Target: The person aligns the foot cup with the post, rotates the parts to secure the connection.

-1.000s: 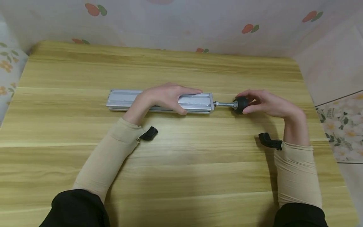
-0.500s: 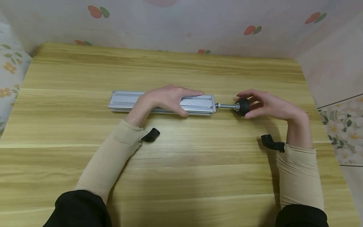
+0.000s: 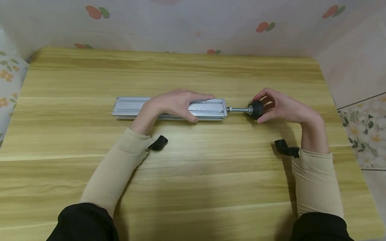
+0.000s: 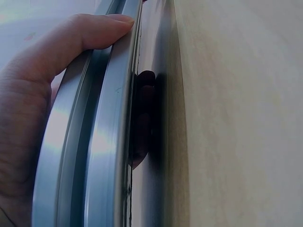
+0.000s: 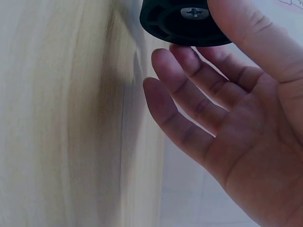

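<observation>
A silver aluminium profile (image 3: 206,108) lies crosswise in the head view, with an end plate on its right. My left hand (image 3: 176,102) grips it from above, thumb on the near side; in the left wrist view the thumb (image 4: 102,30) presses on the grooved profile (image 4: 102,137), and dark fingers show beyond its lower edge. From the end plate a threaded rod with nuts (image 3: 238,109) runs out to a round black levelling foot (image 3: 256,109). My right hand (image 3: 283,107) pinches that foot by its rim. A cross-head screw (image 5: 194,13) sits inside the foot's hollow underside.
The wood-grain table (image 3: 193,174) spreads all round the work. A patterned wall covering (image 3: 181,26) rises behind it, and flowered tiles (image 3: 369,134) stand at the right. Black camera mounts (image 3: 158,143) stick out from both beige sleeves.
My right hand's fingers have shifted around the black levelling foot, with the index finger now bent higher. The left hand keeps its hold on the profile. The head view has swayed slightly.
</observation>
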`<state>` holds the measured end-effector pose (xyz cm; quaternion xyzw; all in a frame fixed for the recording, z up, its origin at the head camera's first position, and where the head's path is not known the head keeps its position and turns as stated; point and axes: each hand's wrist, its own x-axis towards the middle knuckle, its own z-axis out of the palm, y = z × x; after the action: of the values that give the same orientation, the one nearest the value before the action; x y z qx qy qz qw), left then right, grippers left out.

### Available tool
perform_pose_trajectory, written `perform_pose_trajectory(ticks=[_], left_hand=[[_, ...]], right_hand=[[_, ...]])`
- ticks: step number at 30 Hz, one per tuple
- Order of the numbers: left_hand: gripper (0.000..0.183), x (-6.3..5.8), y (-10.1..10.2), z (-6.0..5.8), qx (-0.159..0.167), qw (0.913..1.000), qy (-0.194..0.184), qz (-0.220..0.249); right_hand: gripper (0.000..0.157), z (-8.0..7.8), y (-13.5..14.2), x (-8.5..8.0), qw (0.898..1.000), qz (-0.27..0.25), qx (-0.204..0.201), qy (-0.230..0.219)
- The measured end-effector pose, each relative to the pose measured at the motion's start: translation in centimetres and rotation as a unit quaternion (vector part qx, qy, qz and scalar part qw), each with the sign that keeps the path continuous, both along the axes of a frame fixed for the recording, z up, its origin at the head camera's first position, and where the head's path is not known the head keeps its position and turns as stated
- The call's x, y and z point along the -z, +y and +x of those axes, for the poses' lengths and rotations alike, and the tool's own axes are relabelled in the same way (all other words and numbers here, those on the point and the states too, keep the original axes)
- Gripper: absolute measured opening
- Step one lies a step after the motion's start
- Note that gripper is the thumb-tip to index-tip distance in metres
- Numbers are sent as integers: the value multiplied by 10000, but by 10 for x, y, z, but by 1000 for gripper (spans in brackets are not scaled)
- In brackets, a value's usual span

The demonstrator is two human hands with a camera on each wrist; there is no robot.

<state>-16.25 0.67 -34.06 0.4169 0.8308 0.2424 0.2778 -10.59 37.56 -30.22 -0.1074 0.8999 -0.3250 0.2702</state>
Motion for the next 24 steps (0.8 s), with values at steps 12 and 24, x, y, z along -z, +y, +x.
perform_pose_trajectory(ticks=[12, 24], left_hand=[[91, -3, -5, -5, -46, 10000, 13, -13], [91, 0, -5, -9, 10, 10000, 76, -46]], right_hand=[[53, -3, -2, -7, 9987, 282, -320, 261], [55, -9, 2, -6, 9969, 532, -572, 45]])
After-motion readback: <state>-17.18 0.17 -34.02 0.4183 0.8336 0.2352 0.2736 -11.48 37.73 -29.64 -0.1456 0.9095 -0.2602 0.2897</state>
